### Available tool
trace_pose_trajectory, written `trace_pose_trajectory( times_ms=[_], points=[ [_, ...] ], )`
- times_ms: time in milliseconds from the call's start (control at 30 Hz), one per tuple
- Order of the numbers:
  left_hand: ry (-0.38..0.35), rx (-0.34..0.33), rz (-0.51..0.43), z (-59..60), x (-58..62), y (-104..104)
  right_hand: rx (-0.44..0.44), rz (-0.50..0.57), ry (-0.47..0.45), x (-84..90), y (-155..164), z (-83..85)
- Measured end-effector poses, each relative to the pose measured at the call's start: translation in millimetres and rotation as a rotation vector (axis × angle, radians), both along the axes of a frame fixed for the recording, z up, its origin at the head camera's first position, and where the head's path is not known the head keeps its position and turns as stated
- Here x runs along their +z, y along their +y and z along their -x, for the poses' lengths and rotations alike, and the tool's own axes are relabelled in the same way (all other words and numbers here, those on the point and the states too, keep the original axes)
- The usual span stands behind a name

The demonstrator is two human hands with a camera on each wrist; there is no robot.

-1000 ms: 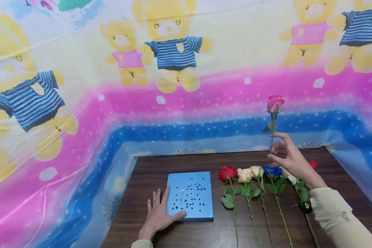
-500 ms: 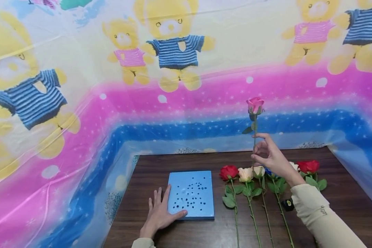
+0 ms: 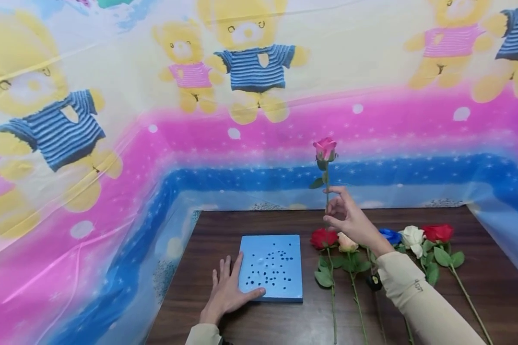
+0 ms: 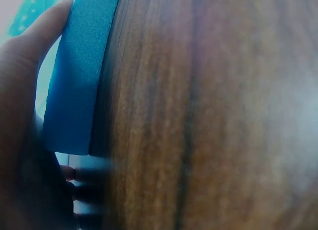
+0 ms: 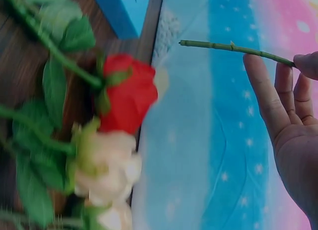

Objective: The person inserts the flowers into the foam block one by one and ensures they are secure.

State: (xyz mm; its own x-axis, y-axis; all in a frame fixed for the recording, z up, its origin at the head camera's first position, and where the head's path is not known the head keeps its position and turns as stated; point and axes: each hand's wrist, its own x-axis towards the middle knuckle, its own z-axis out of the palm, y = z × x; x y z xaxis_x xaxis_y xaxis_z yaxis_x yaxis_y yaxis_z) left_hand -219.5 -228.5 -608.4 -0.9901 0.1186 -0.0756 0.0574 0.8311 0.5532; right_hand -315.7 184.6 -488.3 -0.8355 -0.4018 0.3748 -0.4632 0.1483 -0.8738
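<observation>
My right hand pinches the green stem of a pink rose and holds it upright above the dark wooden table, just right of a blue foam block dotted with holes. My left hand lies flat on the table with its thumb on the block's near left corner; the left wrist view shows the thumb along the block's edge. A red rose and a cream rose lie just below my right hand.
More roses lie in a row to the right: blue, white and red, stems pointing toward me. A plastic sheet printed with teddy bears walls the table at the back and on both sides.
My right hand has carried the pink rose leftward, from above the blue and white roses to near the foam block's right side. My left hand has stayed on the block.
</observation>
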Motion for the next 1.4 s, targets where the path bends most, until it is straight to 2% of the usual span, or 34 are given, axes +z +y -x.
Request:
trace_pose_trajectory(
  times_ms=[133, 300, 533, 800, 1100, 1400],
  points=[
    [0.002, -0.002, -0.008, 0.0, -2.7, 4.0, 0.016, 0.004, 0.016, -6.0, -19.5, 1.5],
    [0.010, -0.004, -0.017, 1.2, -7.9, 9.2, 0.042, 0.023, -0.012, -16.1, -43.9, 2.1],
    [0.018, 0.001, -0.019, 7.2, -5.1, 9.7, 0.084, 0.044, -0.005, -21.9, -82.0, 8.5],
    [0.005, 0.019, 0.003, 1.8, -5.8, 2.8, 0.110, 0.046, -0.042, -32.5, -118.0, 11.4],
    [-0.001, 0.012, 0.004, -1.8, -6.9, -3.1, 0.122, 0.030, -0.054, -31.7, -143.0, 14.8],
    [0.012, 0.007, 0.007, 1.5, -3.9, -3.6, 0.134, 0.008, -0.027, -27.7, -160.1, 20.4]
  ],
)
